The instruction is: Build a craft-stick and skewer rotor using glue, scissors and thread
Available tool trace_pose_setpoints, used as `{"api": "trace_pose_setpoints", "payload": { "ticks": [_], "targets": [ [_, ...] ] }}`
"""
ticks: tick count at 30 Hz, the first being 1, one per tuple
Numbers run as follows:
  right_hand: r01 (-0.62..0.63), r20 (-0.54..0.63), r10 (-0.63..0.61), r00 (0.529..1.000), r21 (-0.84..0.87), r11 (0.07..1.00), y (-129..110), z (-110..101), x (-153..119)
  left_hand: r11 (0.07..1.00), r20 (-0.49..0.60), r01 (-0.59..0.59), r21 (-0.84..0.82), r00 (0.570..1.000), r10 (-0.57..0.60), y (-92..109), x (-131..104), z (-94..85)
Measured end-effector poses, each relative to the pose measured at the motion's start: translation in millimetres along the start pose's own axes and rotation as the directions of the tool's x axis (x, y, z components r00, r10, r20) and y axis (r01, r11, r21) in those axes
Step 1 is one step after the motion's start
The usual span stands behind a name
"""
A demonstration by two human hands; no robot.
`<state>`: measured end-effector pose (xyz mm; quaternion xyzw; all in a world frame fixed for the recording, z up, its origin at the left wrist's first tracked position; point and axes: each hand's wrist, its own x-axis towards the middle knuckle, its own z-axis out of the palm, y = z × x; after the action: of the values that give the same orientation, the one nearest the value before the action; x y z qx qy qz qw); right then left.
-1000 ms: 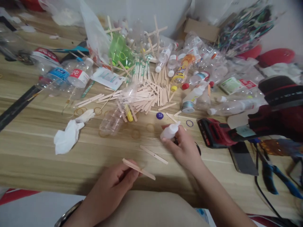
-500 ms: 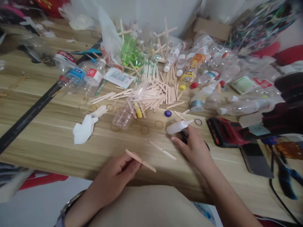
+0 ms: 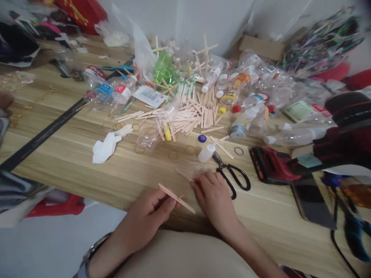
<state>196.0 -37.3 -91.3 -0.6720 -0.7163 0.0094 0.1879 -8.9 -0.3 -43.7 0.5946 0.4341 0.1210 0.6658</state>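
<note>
My left hand (image 3: 150,214) pinches a flat wooden stick (image 3: 176,198) near the table's front edge, holding it level above the wood. My right hand (image 3: 213,195) lies on a second wooden stick (image 3: 183,175) on the table, fingers covering its right end. A small white squeeze bottle (image 3: 206,153) lies on its side just beyond that hand, apart from it. Black-handled scissors (image 3: 232,175) rest right of the hand, close to the knuckles.
A heap of wooden sticks (image 3: 191,112) and several clear plastic bottles (image 3: 116,92) fill the table's far half. A crumpled white tissue (image 3: 106,146) lies left. A red power tool (image 3: 275,168), a dark phone (image 3: 314,200) and blue pliers (image 3: 353,231) sit right.
My right hand let go of the white squeeze bottle, which now lies on the table, and came back onto the loose stick. The left hand kept its stick.
</note>
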Motion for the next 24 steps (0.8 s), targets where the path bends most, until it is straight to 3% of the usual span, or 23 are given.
{"api": "trace_pose_setpoints", "payload": {
  "ticks": [3, 6, 10, 13, 17, 24],
  "targets": [
    [-0.003, 0.007, 0.003, 1.000, 0.075, 0.997, 4, 3, 3, 1.000, 0.003, 0.013, 0.020, 1.000, -0.013, 5, 5, 5.1],
    [-0.036, 0.008, 0.036, 0.999, 0.177, 0.984, 8, -12, 5, 0.997, -0.024, 0.009, 0.075, 1.000, -0.007, 15, 8, 10.4],
    [-0.088, -0.069, 0.118, 0.991, 0.338, 0.937, 5, -47, 6, 0.962, -0.156, -0.072, 0.265, 0.981, 0.116, 33, 13, 18.9],
    [-0.077, -0.133, 0.138, 0.981, 0.384, 0.920, 1, -63, 5, 0.920, -0.191, -0.145, 0.363, 0.955, 0.225, 44, 17, 26.8],
    [-0.054, -0.158, 0.151, 0.976, 0.495, 0.867, 0, -64, -1, 0.893, -0.186, -0.216, 0.394, 0.933, 0.308, 48, 22, 37.8],
    [-0.134, -0.116, 0.285, 0.952, 0.679, 0.722, -6, -55, -7, 0.808, -0.193, -0.191, 0.558, 0.917, 0.350, 48, 20, 46.3]
  ]
}}
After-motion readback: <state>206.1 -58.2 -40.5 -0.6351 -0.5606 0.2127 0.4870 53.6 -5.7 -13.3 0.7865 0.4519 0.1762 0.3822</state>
